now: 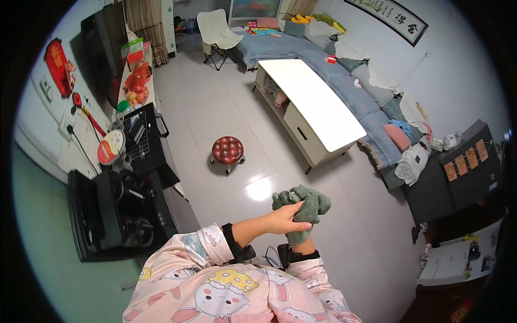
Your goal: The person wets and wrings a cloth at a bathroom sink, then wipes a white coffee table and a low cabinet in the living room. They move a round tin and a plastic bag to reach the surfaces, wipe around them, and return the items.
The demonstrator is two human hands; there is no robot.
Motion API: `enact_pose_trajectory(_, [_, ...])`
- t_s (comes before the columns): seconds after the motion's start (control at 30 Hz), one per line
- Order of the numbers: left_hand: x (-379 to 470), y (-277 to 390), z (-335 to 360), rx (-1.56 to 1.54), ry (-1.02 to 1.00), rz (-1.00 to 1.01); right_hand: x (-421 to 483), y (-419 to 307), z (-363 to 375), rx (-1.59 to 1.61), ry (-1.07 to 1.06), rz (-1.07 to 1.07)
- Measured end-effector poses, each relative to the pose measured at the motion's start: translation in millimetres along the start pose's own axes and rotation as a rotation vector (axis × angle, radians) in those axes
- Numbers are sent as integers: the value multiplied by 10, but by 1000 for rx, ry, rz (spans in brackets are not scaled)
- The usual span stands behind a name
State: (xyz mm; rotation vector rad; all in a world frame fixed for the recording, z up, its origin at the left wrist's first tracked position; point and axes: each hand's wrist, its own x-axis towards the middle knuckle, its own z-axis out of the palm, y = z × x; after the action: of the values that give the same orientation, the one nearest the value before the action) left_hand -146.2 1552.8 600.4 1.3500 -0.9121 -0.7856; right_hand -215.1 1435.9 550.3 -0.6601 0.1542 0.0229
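A bunched green cloth (309, 206) is held in front of my body, above the tiled floor. My left hand (286, 220) grips its near left side, with the thumb lying across the fabric. Of my right arm, the wrist (305, 246) shows below the cloth; the right hand itself is hidden behind the fabric, so its fingers cannot be seen. Both wrists wear black straps below rolled-up printed sleeves.
Ahead stands a round red checked stool (228, 150) on casters. A long white-topped coffee table (311, 101) stands beyond it, beside a blue-covered sofa (343, 87). On the left are a black cabinet (161, 161) and a water dispenser (101, 214); a folding chair (218, 30) is farther back.
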Motion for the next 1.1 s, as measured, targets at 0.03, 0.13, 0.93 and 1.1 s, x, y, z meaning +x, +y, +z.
enact_pose_trajectory(0.03, [81,1,-183,11,0,-26,172,-35,16,18,-16,6])
enact_pose_trajectory(0.13, [336,-40,-699,-19,31,-46,754,-149,42,76,-82,33])
enact_pose_trajectory(0.93, [2736,-676,-5193,133,662,-410,6556,-2041,-164,-59,-153,-25])
enact_pose_trajectory(1.1, [3298,-667,-5559,54,591,-479,6572,-2384,-480,208,-63,-17])
